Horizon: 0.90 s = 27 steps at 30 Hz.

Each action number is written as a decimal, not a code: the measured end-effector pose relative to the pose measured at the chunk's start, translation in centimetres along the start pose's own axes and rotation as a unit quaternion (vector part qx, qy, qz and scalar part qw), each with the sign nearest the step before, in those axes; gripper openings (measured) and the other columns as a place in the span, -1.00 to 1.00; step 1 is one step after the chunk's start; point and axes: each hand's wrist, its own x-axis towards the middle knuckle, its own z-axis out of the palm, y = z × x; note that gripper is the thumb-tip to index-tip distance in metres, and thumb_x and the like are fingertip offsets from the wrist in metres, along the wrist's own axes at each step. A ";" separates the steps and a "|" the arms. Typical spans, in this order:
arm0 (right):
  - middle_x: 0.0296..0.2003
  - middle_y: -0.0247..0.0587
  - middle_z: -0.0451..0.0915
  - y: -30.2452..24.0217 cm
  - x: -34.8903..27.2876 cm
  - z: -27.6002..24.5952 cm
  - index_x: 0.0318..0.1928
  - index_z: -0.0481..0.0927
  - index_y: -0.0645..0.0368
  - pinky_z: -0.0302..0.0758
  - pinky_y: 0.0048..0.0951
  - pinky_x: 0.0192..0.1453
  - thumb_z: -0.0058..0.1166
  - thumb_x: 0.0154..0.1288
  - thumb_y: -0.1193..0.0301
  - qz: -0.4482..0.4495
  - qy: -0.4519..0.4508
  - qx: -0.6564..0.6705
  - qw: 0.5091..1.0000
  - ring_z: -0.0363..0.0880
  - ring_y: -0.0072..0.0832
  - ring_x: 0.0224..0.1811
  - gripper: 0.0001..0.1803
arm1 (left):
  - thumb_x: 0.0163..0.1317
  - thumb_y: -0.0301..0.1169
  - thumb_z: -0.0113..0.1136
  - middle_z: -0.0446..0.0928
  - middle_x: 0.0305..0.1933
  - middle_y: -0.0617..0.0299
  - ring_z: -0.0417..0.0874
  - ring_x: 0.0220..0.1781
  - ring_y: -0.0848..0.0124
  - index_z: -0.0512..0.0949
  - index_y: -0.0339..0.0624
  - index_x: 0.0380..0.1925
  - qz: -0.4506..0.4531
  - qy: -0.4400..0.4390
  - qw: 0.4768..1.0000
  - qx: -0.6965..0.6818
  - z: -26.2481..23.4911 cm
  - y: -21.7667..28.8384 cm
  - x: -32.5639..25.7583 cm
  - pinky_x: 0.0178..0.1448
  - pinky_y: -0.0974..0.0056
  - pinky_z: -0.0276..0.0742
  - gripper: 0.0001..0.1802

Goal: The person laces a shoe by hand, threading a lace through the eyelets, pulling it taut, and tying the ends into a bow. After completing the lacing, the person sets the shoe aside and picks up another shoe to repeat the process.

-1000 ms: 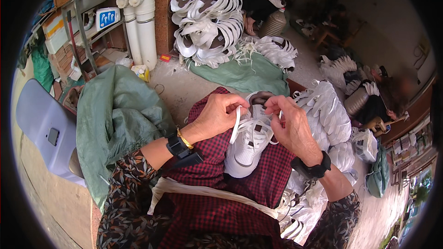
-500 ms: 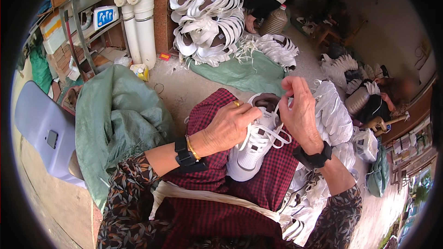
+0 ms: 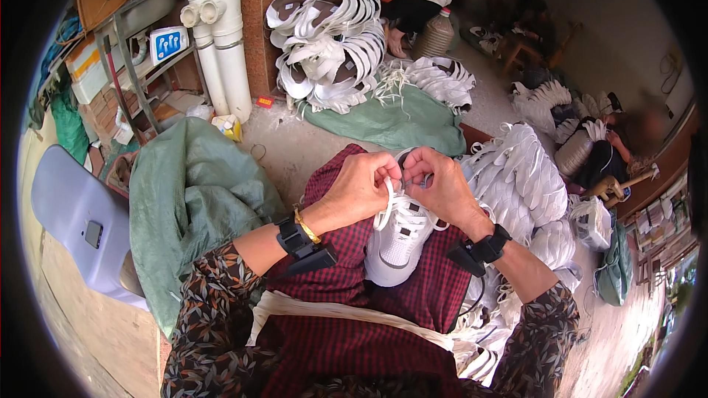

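While both hands pinch it, a white lace loops over the sneaker.

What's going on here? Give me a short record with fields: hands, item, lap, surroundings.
hands: left hand and right hand meet above the shoe, both pinching a white lace
item: white shoe, toe toward the person
lap: red checked cloth under the shoe
surroundings: green sack at left, stacked white shoes at right, grey chair far left
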 end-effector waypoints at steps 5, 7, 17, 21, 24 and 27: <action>-0.38 -0.14 0.66 0.3 0.2 -0.9 -0.22 0.52 0.29 0.61 -0.24 -0.15 0.19 0.11 0.71 -0.100 -0.011 -0.151 0.983 0.64 -0.29 -0.25 -0.79 | 0.44 -0.52 0.22 0.64 -0.21 0.26 0.67 -0.22 0.60 0.54 -0.32 -0.16 0.015 0.027 1.000 -0.003 -0.9 1.8 -0.2 -0.18 0.39 0.64 -0.91; -0.36 0.01 0.64 -1.0 0.2 -1.6 -0.25 0.47 0.26 0.55 -0.03 -0.12 0.13 0.21 0.66 -0.144 -0.033 -0.285 0.947 0.58 -0.01 -0.15 -0.86 | 0.47 -0.51 0.18 0.64 -0.15 0.23 0.67 -0.16 0.57 0.51 -0.30 -0.14 0.053 0.076 0.995 -0.026 -1.7 1.2 -0.5 -0.12 0.37 0.65 -0.91; -0.32 -0.02 0.63 -0.6 -6.2 -8.2 -0.28 0.49 0.19 0.55 -0.06 -0.20 0.12 0.23 0.65 -0.020 0.052 -0.267 0.962 0.56 -0.04 -0.24 -0.88 | 0.28 -0.65 0.14 0.58 0.06 0.11 0.65 0.04 0.34 0.46 -0.29 -0.10 0.113 0.028 0.990 0.078 -2.3 1.8 -1.6 0.10 0.26 0.64 -0.80; -0.22 -0.08 0.66 -1.5 -7.8 -7.6 -0.22 0.59 0.21 0.62 -0.19 -0.17 0.22 0.26 0.58 -0.018 0.079 -0.226 0.971 0.61 -0.15 -0.22 -0.89 | 0.26 -0.59 0.23 0.60 0.03 0.06 0.66 0.07 0.20 0.50 -0.26 -0.09 0.132 0.069 0.970 0.193 -3.6 2.1 -3.8 0.20 0.19 0.55 -0.78; -0.12 -0.24 0.66 -5.2 -9.3 -8.3 -0.06 0.67 0.20 0.61 -0.35 -0.05 0.37 0.31 -0.07 0.039 -0.032 0.152 0.987 0.66 -0.45 -0.13 -0.44 | 0.28 -0.45 0.35 0.55 0.10 0.04 0.61 0.15 0.14 0.52 -0.25 -0.03 0.098 0.099 0.968 0.207 -3.8 0.6 -5.2 0.24 0.12 0.52 -0.69; -0.14 -0.11 0.69 -10.1 -10.4 -8.9 0.04 0.63 0.38 0.61 -0.33 -0.11 0.46 0.15 -0.06 -0.257 -0.232 0.374 0.861 0.71 -0.40 -0.18 -0.26 | 0.33 -0.37 0.33 0.45 0.23 -0.05 0.48 0.30 0.03 0.43 -0.24 0.21 0.069 0.103 0.959 0.256 -1.9 -0.5 -5.9 0.41 0.06 0.36 -0.50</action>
